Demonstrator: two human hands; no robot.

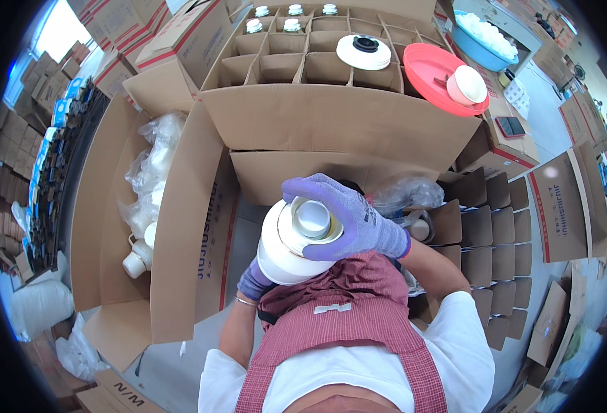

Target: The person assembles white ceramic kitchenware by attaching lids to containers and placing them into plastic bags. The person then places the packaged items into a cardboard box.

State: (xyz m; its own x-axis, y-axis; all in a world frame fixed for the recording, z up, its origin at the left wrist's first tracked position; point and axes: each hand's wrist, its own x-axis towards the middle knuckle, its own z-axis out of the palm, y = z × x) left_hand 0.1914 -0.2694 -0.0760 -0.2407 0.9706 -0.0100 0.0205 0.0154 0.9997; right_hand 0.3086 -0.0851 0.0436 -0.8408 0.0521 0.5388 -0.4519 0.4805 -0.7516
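Observation:
In front of my apron I hold a white vacuum flask [286,255], its top tilted up toward me. My right hand [358,217], in a purple glove, is wrapped round the flask's neck and silvery round stopper [313,219]. Lower down, my left hand [255,281], gloved too, grips the flask's side; most of its fingers are hidden behind the body. Beyond my hands stands a divided carton [338,120]. On its dividers rest a white lid [363,52] with a black centre and a red basin [435,74] holding a pale pink cup [466,86].
Several flasks stand in the carton's far left cells. An open carton [172,227] at my left holds bagged white lids or cups [142,255]. Cardboard dividers [485,241] lie at my right. Further right are a phone [510,126] and a blue basin [482,41] of white items.

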